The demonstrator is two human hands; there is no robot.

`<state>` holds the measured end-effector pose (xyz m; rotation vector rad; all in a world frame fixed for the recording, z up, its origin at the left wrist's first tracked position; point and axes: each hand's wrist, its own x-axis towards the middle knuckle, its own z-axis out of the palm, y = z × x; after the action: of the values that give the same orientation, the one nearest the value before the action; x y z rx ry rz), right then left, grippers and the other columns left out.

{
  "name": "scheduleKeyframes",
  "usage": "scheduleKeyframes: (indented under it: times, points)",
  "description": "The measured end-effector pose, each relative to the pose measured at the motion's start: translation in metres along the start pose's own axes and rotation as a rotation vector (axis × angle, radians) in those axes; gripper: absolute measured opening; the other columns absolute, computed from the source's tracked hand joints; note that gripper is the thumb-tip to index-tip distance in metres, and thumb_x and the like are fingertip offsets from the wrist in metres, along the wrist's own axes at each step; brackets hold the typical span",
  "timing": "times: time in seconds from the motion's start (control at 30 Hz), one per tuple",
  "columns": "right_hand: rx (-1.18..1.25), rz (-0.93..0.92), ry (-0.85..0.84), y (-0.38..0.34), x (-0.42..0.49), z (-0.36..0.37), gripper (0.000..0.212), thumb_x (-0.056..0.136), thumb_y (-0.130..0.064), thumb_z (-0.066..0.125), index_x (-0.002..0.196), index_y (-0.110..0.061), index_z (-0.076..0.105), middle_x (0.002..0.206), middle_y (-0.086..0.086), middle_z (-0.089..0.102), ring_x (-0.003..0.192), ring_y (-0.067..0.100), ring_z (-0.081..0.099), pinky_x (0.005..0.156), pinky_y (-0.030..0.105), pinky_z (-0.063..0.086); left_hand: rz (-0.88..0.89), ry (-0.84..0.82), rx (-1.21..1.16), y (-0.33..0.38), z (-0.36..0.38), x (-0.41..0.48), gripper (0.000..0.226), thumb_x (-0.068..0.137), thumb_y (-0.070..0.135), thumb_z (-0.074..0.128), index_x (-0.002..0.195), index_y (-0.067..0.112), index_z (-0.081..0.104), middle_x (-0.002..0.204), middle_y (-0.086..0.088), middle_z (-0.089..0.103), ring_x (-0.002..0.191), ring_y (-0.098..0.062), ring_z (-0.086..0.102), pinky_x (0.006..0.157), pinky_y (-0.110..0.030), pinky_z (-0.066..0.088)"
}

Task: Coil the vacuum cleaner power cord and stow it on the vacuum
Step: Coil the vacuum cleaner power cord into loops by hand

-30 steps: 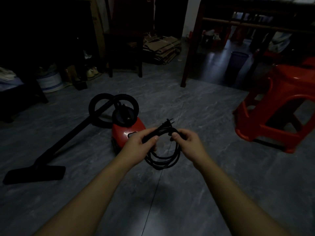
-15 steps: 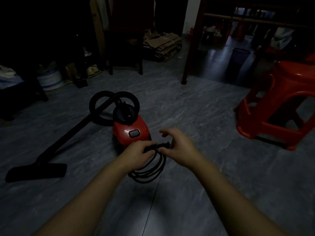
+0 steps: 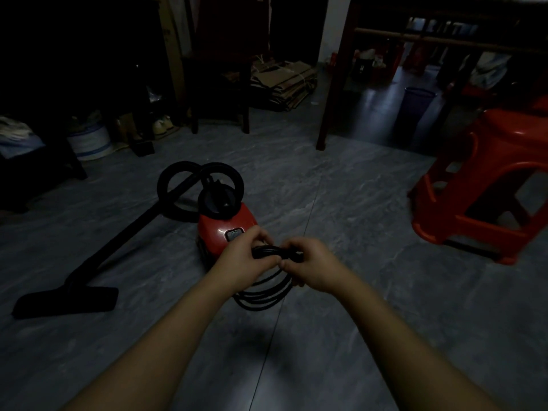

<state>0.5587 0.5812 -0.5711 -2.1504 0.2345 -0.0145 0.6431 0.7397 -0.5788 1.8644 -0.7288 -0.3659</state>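
Observation:
The black power cord [image 3: 264, 295] hangs as a coil of several loops just in front of the red canister vacuum [image 3: 224, 229] on the grey floor. My left hand [image 3: 244, 259] grips the top of the coil, fingers curled round the bundled strands. My right hand [image 3: 308, 264] holds the same bundle from the right, thumb and fingers closed on it, close against the left hand. The plug is hidden between my hands. The vacuum's black hose [image 3: 175, 185] loops behind the body and its wand runs left to the floor nozzle [image 3: 65, 301].
A red plastic stool [image 3: 486, 185] stands at the right. Dark table legs [image 3: 326, 114], a chair, flattened cardboard [image 3: 284, 81] and a blue bin [image 3: 416, 105] are at the back. A white bucket [image 3: 89, 140] and dark furniture line the left.
The coil and both hands have come down and nearer the vacuum. My right hand, lifted off the coil half a second ago, now holds the bundle next to the left hand.

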Motion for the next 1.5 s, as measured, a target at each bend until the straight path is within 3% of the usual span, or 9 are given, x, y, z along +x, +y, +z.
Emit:
scheduleKeyframes:
  times: [0.17, 0.33, 0.47, 0.63, 0.83, 1.07, 1.17, 1.33, 1.5]
  points:
    - [0.103, -0.021, 0.04, 0.001, 0.0, -0.006, 0.012, 0.091, -0.008, 0.066, 0.085, -0.018, 0.063, 0.067, 0.001, 0.059, 0.049, 0.009, 0.056, 0.046, 0.021, 0.046, 0.009, 0.018, -0.07, 0.004, -0.002, 0.003, 0.021, 0.08, 0.013, 0.079, 0.096, 0.014, 0.065, 0.086, 0.001, 0.074, 0.074, -0.006, 0.071, 0.064, -0.018, 0.053]
    - [0.211, -0.018, 0.119, 0.008, 0.002, -0.013, 0.01, 0.092, -0.006, 0.064, 0.101, -0.006, 0.066, 0.082, 0.004, 0.062, 0.052, 0.007, 0.054, 0.047, 0.02, 0.045, -0.006, 0.032, -0.181, 0.009, -0.003, 0.004, 0.016, 0.081, 0.01, 0.078, 0.09, 0.021, 0.07, 0.074, 0.008, 0.073, 0.066, 0.0, 0.068, 0.059, -0.014, 0.05]
    - [0.245, -0.016, 0.174, 0.013, 0.002, -0.022, 0.012, 0.092, -0.007, 0.064, 0.102, -0.002, 0.065, 0.088, 0.009, 0.061, 0.049, 0.005, 0.051, 0.047, 0.02, 0.043, -0.033, 0.021, -0.185, 0.004, -0.003, 0.006, 0.026, 0.078, 0.005, 0.079, 0.094, 0.023, 0.07, 0.08, 0.008, 0.074, 0.073, 0.002, 0.069, 0.066, -0.013, 0.053]
    - [0.255, 0.006, 0.197, 0.017, 0.002, -0.026, 0.009, 0.092, -0.008, 0.063, 0.1, -0.003, 0.065, 0.085, 0.005, 0.062, 0.048, 0.004, 0.049, 0.045, 0.018, 0.041, 0.006, 0.017, -0.073, -0.002, 0.001, 0.007, 0.029, 0.08, -0.005, 0.073, 0.096, 0.018, 0.068, 0.078, 0.009, 0.07, 0.067, 0.009, 0.063, 0.065, -0.008, 0.047]
    - [0.384, 0.01, 0.2, 0.01, -0.004, -0.034, 0.01, 0.094, -0.007, 0.062, 0.088, -0.015, 0.065, 0.078, 0.0, 0.061, 0.043, 0.003, 0.046, 0.042, 0.019, 0.037, -0.044, 0.059, -0.183, -0.002, 0.007, 0.015, 0.026, 0.085, -0.002, 0.07, 0.086, 0.023, 0.068, 0.061, 0.017, 0.07, 0.059, 0.007, 0.063, 0.058, -0.01, 0.046]
    - [0.379, 0.038, 0.226, 0.013, -0.014, -0.043, 0.006, 0.095, -0.005, 0.06, 0.093, -0.009, 0.064, 0.079, -0.001, 0.061, 0.041, 0.001, 0.045, 0.041, 0.017, 0.036, -0.087, -0.003, -0.152, -0.015, 0.017, 0.019, 0.017, 0.084, 0.007, 0.073, 0.086, 0.023, 0.072, 0.081, 0.003, 0.076, 0.076, -0.005, 0.07, 0.07, -0.017, 0.053]
    - [0.319, 0.067, 0.266, 0.022, -0.016, -0.048, 0.004, 0.095, -0.007, 0.06, 0.098, -0.005, 0.063, 0.084, 0.003, 0.061, 0.043, 0.0, 0.048, 0.043, 0.016, 0.038, -0.108, -0.011, -0.17, -0.014, 0.025, 0.019, 0.009, 0.085, 0.012, 0.074, 0.085, 0.021, 0.072, 0.079, 0.002, 0.076, 0.074, -0.004, 0.072, 0.064, -0.013, 0.051]
    - [0.128, 0.121, 0.282, 0.037, -0.015, -0.045, 0.005, 0.093, -0.013, 0.064, 0.092, -0.009, 0.062, 0.087, 0.011, 0.064, 0.049, 0.009, 0.055, 0.049, 0.025, 0.047, -0.14, 0.023, -0.16, -0.019, 0.034, 0.018, 0.008, 0.083, 0.012, 0.077, 0.088, 0.007, 0.074, 0.084, -0.006, 0.077, 0.081, -0.014, 0.073, 0.07, -0.019, 0.054]
    - [0.08, 0.139, 0.263, 0.036, -0.012, -0.04, 0.006, 0.094, -0.013, 0.063, 0.09, -0.008, 0.062, 0.081, 0.008, 0.064, 0.044, 0.004, 0.056, 0.044, 0.017, 0.045, -0.115, 0.098, -0.162, -0.018, 0.034, 0.018, 0.003, 0.083, 0.007, 0.074, 0.086, 0.007, 0.074, 0.08, -0.011, 0.076, 0.074, -0.015, 0.071, 0.071, -0.025, 0.055]
